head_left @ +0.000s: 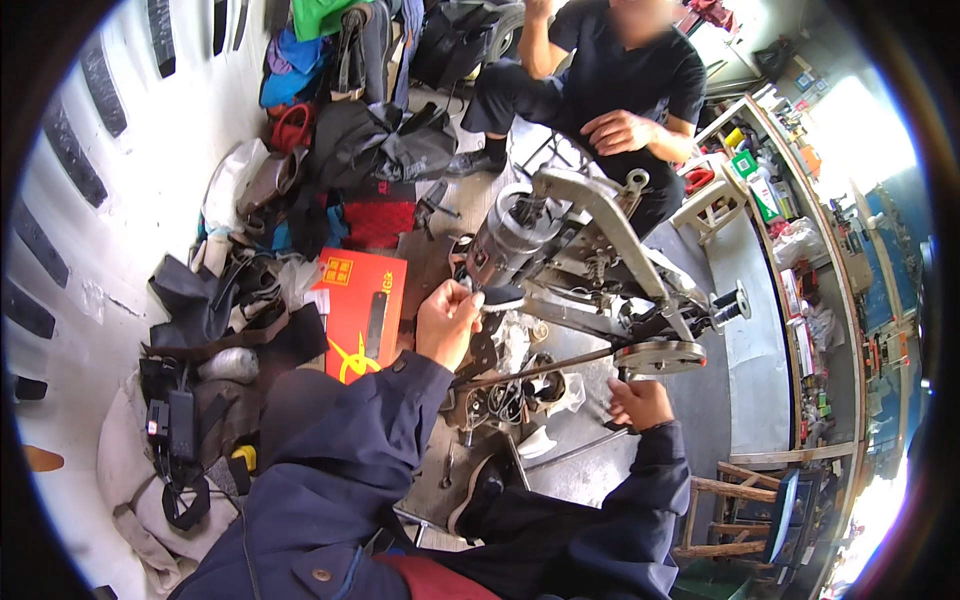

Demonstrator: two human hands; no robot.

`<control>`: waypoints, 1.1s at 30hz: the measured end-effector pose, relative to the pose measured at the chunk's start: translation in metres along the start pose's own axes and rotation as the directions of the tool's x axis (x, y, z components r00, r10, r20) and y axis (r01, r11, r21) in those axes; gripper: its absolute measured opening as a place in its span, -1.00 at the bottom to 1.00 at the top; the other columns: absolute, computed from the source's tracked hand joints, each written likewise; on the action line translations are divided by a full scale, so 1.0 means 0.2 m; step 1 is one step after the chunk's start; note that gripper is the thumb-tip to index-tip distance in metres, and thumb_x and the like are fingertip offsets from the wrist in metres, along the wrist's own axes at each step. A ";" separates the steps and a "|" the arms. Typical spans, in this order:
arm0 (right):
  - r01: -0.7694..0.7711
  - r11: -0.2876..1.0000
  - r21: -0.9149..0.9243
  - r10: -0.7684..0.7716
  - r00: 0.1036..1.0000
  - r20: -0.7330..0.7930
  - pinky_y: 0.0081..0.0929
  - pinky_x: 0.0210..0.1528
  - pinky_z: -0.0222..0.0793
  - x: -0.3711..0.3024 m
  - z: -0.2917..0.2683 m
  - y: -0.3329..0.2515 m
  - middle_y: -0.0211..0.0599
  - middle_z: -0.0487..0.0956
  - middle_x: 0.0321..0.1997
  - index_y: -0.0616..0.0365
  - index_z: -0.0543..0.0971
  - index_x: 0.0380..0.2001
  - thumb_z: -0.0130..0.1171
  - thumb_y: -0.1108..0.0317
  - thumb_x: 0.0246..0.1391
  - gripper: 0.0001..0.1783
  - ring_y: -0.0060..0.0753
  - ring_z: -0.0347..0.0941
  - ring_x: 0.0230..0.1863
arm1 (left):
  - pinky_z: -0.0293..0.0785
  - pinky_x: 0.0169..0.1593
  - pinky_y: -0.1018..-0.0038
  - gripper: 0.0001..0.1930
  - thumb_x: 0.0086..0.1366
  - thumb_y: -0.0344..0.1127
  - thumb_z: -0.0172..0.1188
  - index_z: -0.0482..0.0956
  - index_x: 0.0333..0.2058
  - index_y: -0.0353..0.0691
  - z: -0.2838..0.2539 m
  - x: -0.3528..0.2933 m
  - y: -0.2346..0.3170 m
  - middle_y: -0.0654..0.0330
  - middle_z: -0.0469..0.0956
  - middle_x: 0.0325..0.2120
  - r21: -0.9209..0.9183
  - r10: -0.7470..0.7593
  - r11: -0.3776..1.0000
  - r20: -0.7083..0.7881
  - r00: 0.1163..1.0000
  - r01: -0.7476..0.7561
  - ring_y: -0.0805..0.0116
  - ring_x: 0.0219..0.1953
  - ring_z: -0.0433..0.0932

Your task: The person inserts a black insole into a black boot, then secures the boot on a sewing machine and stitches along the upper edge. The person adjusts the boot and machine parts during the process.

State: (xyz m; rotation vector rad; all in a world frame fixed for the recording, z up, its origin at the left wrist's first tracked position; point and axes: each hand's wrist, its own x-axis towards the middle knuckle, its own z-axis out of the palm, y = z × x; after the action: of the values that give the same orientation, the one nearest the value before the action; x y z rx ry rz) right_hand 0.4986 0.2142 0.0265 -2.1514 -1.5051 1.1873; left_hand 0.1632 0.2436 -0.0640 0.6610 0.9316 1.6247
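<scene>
A metal hand-cranked sewing machine (600, 215) stands in front of me, with a curved arm and a round drum at its left end. My left hand (447, 322) is closed in a pinch on a dark shoe piece with a pale edge (500, 298), at the tip of the machine's lower arm. Only part of that piece shows. At the right, my right hand (640, 402) has its fingers curled round a dark crank handle (622, 374), just under the machine's round wheel (660, 357). A thin rod or belt runs from the wheel toward my left hand.
Across from me sits a person in dark clothes (620, 90). A red-orange box (362, 310), bags and leather scraps lie at left. Tools and coiled cable (508, 398) lie beneath the machine. A wooden stool (740, 515) and loaded shelves (800, 300) stand at right.
</scene>
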 end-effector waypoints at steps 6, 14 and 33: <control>0.713 0.661 -0.235 -0.747 0.595 -0.295 -0.45 -0.20 0.47 -0.02 0.42 -0.40 -0.20 0.64 -0.30 0.25 0.63 -0.24 0.26 0.39 0.12 -0.83 -0.32 0.60 -0.28 | 0.50 -0.44 0.58 -0.82 0.35 -0.36 0.25 0.42 -0.39 -0.17 0.01 0.00 0.01 0.37 0.43 -0.55 0.031 -0.019 0.999 -0.039 0.999 0.020 0.62 -0.57 0.43; 0.720 0.617 -0.318 -0.784 0.526 -0.331 -0.12 0.01 0.34 0.05 0.63 -0.63 -0.08 0.53 -0.12 0.15 0.55 -0.03 0.28 0.25 0.09 -0.62 0.07 0.44 -0.06 | 0.56 -0.46 0.56 -0.82 0.37 -0.35 0.25 0.43 -0.39 -0.18 0.00 0.01 0.01 0.36 0.44 -0.58 0.070 -0.051 0.996 -0.044 0.998 0.054 0.63 -0.61 0.42; 0.782 0.513 -0.354 -0.856 0.432 -0.284 -0.10 0.18 0.24 0.14 0.73 -0.65 -0.18 0.57 -0.05 -0.07 0.61 0.04 0.29 0.24 0.04 -0.56 -0.02 0.43 0.07 | 0.35 -0.70 0.55 -0.88 0.44 -0.30 0.11 0.51 -0.21 -0.21 -0.12 -0.04 0.39 0.23 0.55 -0.53 0.216 -0.175 0.964 0.075 0.982 0.156 0.47 -0.69 0.51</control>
State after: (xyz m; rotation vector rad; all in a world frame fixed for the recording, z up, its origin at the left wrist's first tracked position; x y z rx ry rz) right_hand 0.3085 0.2598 0.0005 -1.2159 -2.0706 0.1966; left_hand 0.1050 0.2226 -0.0095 0.7755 1.0691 1.3477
